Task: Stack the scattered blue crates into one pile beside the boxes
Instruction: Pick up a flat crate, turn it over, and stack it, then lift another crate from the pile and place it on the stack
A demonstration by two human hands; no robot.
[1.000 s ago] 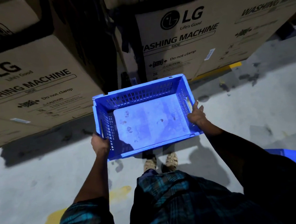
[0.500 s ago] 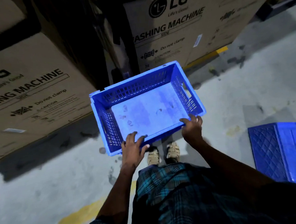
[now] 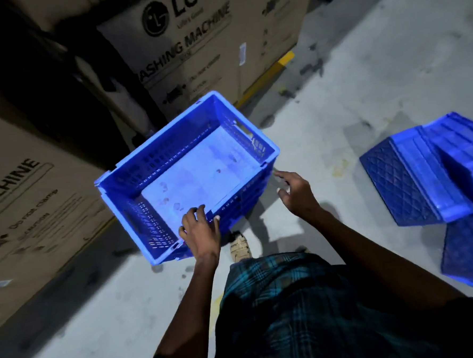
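Only the head view here. A second back both hands were clamped on the crate's [image 3: 188, 176] short ends and carrying it; half a second back they'd slid round to the near long rim. Now the right hand [image 3: 297, 194] is off it completely, fingers spread, holding nothing, hovering just beside the crate's right corner. The left hand [image 3: 199, 231] has its fingers hooked over the near rim, so that grip is the only contact left. The view has also swung right, and more of the other crates [image 3: 434, 172] show now.

My read: the crate is being set down or has just landed beside the boxes [image 3: 207, 42], and the right hand is already on its way to the next one. Can't tell for sure whether the bottom is on the floor [image 3: 335, 95] yet, since its underside is hidden.

Where it sits: middle of the frame, right in front of the gap between the two LG cartons, open side up, empty. Its long axis runs diagonally, from lower left up to upper right, with the handle-slot ends facing those two ways. The other crates lie well apart to the right, tipped and overlapping each other, bottoms showing. So lots of stacking still to do.
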